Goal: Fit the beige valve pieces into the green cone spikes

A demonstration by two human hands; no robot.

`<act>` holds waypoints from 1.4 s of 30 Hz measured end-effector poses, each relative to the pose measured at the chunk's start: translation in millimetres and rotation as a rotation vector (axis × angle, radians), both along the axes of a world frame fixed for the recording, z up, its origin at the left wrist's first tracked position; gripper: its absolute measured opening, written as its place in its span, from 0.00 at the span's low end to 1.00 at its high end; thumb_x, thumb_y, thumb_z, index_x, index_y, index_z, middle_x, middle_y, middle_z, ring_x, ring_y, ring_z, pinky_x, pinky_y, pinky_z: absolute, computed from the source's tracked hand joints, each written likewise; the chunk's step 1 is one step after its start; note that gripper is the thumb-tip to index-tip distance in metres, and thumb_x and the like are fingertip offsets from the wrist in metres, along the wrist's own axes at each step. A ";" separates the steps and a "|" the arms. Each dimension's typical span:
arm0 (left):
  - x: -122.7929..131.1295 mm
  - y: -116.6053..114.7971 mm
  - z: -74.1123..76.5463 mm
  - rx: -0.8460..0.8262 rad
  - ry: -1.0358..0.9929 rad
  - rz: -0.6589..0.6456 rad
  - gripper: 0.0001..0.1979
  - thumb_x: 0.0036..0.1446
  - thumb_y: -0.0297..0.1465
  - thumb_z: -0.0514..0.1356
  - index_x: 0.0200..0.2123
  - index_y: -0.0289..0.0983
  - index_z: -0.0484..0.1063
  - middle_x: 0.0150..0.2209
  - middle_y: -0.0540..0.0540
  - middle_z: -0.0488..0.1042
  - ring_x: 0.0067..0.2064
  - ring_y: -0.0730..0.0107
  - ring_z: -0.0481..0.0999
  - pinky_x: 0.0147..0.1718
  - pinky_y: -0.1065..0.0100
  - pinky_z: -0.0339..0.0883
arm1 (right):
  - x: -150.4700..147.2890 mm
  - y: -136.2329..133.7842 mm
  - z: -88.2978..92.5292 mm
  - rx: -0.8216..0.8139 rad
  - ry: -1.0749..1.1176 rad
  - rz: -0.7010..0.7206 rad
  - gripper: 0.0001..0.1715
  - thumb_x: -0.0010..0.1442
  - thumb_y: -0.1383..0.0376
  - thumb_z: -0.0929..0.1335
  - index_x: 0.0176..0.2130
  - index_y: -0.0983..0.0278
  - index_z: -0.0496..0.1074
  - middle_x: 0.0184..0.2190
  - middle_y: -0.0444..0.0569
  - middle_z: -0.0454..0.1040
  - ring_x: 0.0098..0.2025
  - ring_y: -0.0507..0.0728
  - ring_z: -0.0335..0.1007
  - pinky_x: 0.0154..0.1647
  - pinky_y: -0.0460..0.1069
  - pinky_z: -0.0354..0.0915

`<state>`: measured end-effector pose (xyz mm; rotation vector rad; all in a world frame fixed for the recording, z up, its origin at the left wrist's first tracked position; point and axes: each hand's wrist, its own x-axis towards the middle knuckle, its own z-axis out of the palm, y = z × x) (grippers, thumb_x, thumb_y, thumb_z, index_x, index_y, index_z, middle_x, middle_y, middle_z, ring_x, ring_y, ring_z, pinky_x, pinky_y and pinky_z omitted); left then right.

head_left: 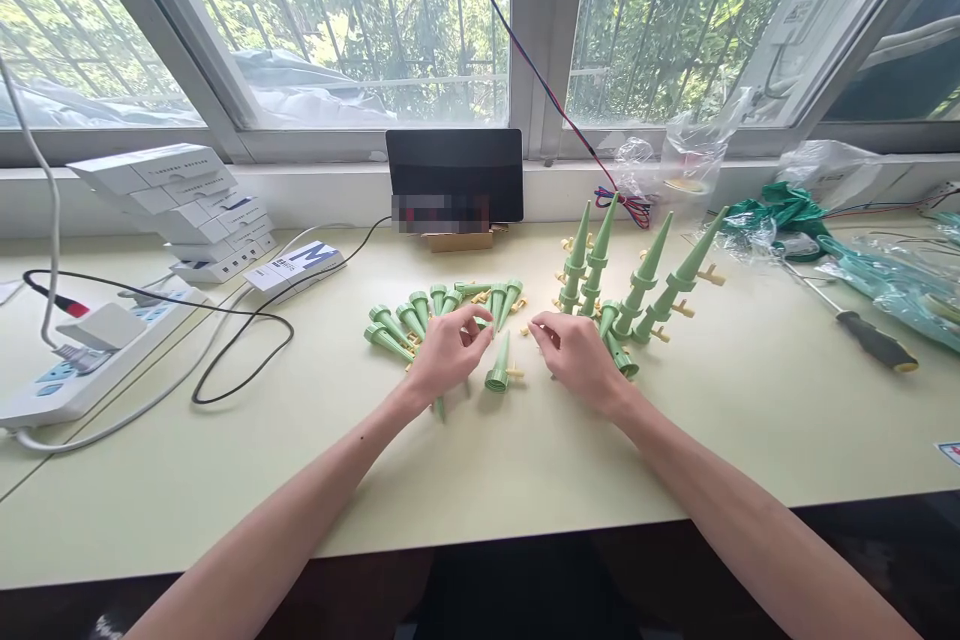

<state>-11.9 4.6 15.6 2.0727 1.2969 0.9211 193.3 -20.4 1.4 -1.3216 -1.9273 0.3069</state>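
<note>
Grip: left hand [450,345], fingers curled, thumb and index tips close together; whether anything is pinched between them cannot be told. Right hand [581,358], likewise curled with thumb near index; contents, if any, not discernible.

Green plastic spike [496,370], one, lying on the table [480,480] between the hands; threaded open end towards the person, yellow valve [514,373] projecting to the right.

Small yellow piece [525,331], just beside the right fingertips; form too small to make out.

Loose green spikes [390,325], a fan beyond and beside the left hand; several partly covered by it, count uncertain.

Stacked green spikes [645,285], four columns, tips up, yellow valves at the sides; lower parts partly obscured near the right hand.

Black-handled screwdriver [876,340], lying at right.

Dark-screened display [454,165], propped at the back; lower portion pixelated.

White power strip [37,400], cut off by the left edge.

White boxes [187,195], stacked; print illegible.
</note>
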 end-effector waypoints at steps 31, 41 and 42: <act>-0.5 4.0 -12.3 0.221 0.178 -0.071 0.11 0.62 0.27 0.52 0.37 0.37 0.75 0.33 0.47 0.74 0.27 0.72 0.68 0.31 0.69 0.64 | -6.4 20.6 13.6 -0.153 -0.487 -0.005 0.11 0.67 0.70 0.64 0.47 0.63 0.73 0.43 0.53 0.71 0.35 0.55 0.70 0.31 0.47 0.57; 0.6 1.7 -10.6 0.218 0.178 -0.078 0.10 0.62 0.27 0.53 0.37 0.36 0.75 0.32 0.48 0.73 0.25 0.74 0.66 0.31 0.69 0.63 | -3.4 26.9 0.0 -0.138 -0.582 0.029 0.12 0.68 0.71 0.60 0.36 0.63 0.70 0.36 0.49 0.66 0.25 0.51 0.58 0.24 0.47 0.48; 0.9 1.5 -10.6 0.218 0.178 -0.079 0.10 0.62 0.27 0.53 0.37 0.36 0.75 0.33 0.48 0.73 0.25 0.74 0.66 0.31 0.69 0.63 | -3.1 26.6 -1.1 -0.137 -0.591 0.032 0.12 0.68 0.71 0.60 0.36 0.63 0.70 0.36 0.49 0.66 0.25 0.51 0.58 0.24 0.47 0.48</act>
